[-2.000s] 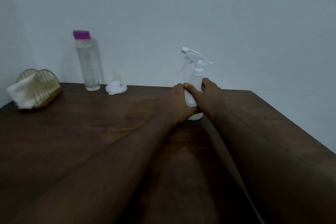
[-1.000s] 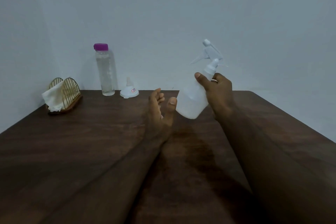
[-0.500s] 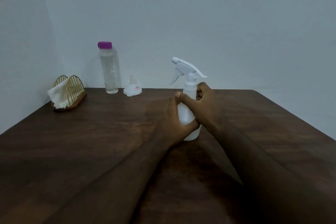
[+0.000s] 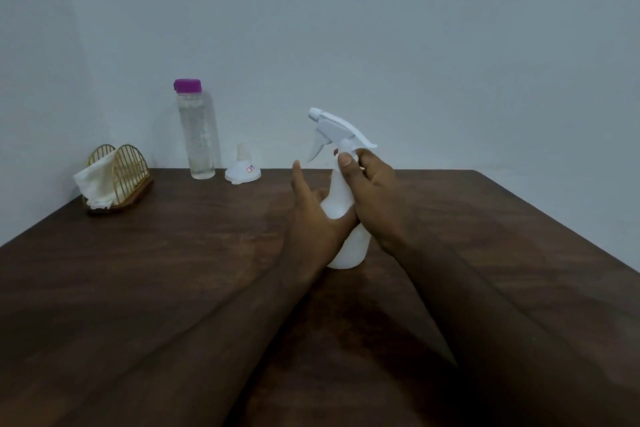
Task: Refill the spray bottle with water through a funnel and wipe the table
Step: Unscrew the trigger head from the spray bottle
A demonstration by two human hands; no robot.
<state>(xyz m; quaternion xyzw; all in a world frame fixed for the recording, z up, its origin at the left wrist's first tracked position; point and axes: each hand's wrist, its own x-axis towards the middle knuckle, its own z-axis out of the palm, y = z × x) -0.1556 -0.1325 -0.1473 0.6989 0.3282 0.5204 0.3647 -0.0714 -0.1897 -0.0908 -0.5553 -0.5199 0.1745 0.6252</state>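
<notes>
Right hand (image 4: 372,191) gripping one spray bottle (image 4: 346,218), left hand (image 4: 311,215) fingers spread, one funnel (image 4: 242,173).

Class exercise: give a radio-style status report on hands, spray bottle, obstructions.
Right hand pinching spray bottle neck; left hand steadying the body, fingers open. Trigger head on, bottle upright on table. Nothing obstructing.
</notes>
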